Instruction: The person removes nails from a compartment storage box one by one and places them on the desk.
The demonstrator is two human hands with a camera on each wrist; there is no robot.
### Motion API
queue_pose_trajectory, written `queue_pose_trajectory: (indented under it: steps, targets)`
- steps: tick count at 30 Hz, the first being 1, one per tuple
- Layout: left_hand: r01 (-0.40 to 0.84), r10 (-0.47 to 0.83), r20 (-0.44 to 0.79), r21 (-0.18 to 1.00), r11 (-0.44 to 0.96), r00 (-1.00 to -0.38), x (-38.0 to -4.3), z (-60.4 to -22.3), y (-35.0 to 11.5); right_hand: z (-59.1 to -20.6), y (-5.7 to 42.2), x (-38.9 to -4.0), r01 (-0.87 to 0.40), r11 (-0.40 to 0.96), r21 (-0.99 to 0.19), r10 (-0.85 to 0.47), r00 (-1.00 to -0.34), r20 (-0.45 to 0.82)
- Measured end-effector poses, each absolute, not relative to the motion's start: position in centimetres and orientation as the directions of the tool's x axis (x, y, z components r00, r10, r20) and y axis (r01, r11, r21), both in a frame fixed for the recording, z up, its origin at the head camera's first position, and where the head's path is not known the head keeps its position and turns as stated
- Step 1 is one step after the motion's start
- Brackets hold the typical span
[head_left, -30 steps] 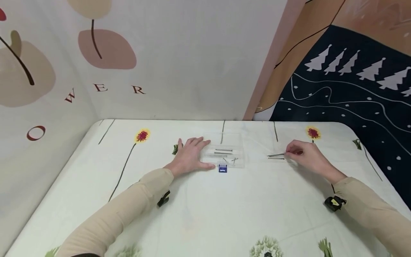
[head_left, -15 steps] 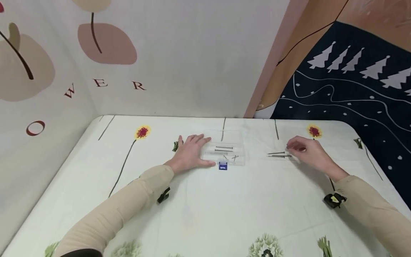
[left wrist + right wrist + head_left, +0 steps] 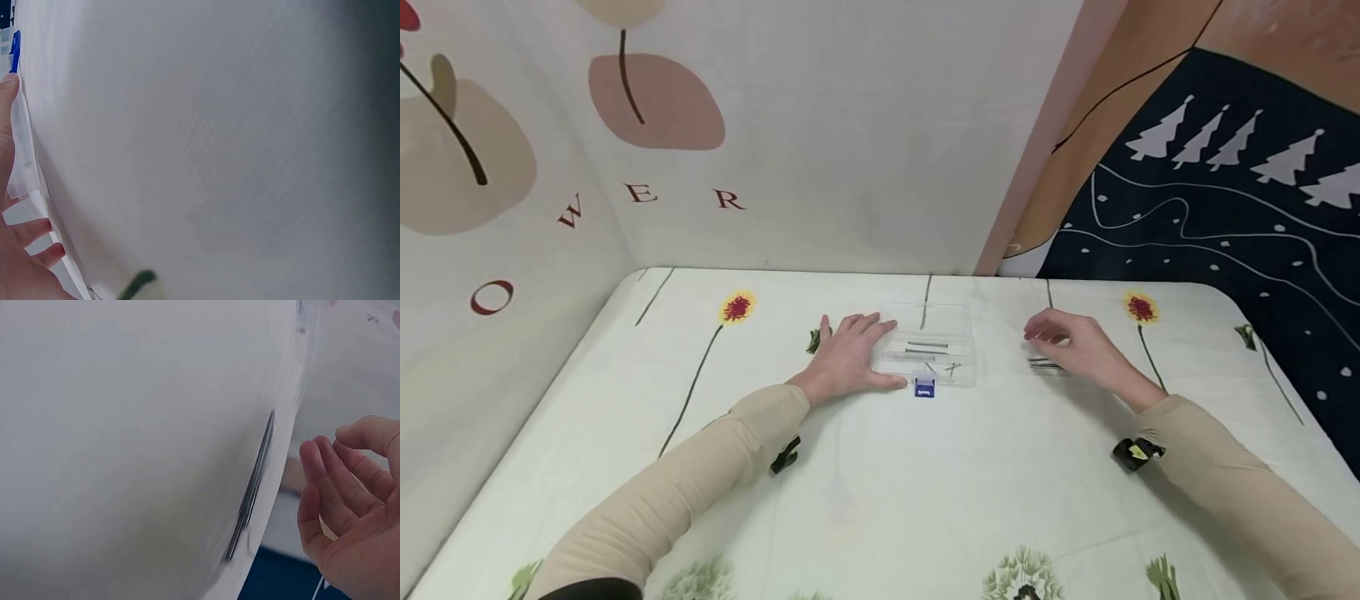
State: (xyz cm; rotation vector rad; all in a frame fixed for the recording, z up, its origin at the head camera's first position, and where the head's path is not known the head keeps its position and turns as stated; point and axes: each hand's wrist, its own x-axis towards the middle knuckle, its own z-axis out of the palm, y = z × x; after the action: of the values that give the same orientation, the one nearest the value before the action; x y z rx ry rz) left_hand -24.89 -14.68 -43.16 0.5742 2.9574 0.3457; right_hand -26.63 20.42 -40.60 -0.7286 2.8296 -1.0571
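Note:
A clear plastic box [image 3: 967, 373] with its lid raised at the back lies mid-table, a blue latch [image 3: 924, 388] at its front. Two long nails [image 3: 927, 344] and several short ones [image 3: 952, 368] lie inside. My left hand [image 3: 844, 358] rests at the box's left side with fingers spread, its thumb by the front edge near the latch. To the right, several long nails [image 3: 1042, 365] lie together on the cloth. My right hand [image 3: 1072, 342] hovers just over them, partly hiding them. In the right wrist view its fingers [image 3: 340, 481] are loosely bent, with nothing between them and the thumb.
A white flowered cloth [image 3: 865, 492] covers the table. A pale wall hanging [image 3: 850, 167] rises behind it, and a dark one with white trees [image 3: 1210, 208] hangs at the right. Each forearm wears a dark wrist camera [image 3: 1138, 452].
My right hand let go of a nail it was pinching, laying it beside the others, then shifted left over the group. My left hand stays at the box.

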Motion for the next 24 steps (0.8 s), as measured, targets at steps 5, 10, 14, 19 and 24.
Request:
queue_pose_trajectory:
  steps: [5,10,14,19,24]
  targets:
    - [0.36,0.384,-0.062,0.234,0.903,-0.921,-24.8,-43.2,-14.6,-40.9,18.3,-26.9,-0.436,0.609,-0.663,-0.485,-0.866,0.124]
    - [0.364,0.386,-0.06,0.229,0.903,-0.92,-24.9,-43.2,-14.6,-41.3,16.2,-27.1,-0.478,0.583,-0.657,-0.55,-0.827,0.113]
    - [0.368,0.388,-0.052,0.224,0.903,-0.92,-25.0,-43.2,-14.7,-41.4,14.7,-27.1,-0.528,0.564,-0.635,-0.591,-0.795,0.136]
    - [0.37,0.39,-0.046,0.236,0.899,-0.92,-25.0,-43.2,-14.7,-41.1,13.5,-27.5,-0.545,0.55,-0.632,-0.598,-0.786,0.157]
    - [0.366,0.389,-0.054,0.242,0.899,-0.919,-25.0,-43.2,-14.6,-40.8,12.7,-28.0,-0.547,0.54,-0.64,-0.603,-0.782,0.16]
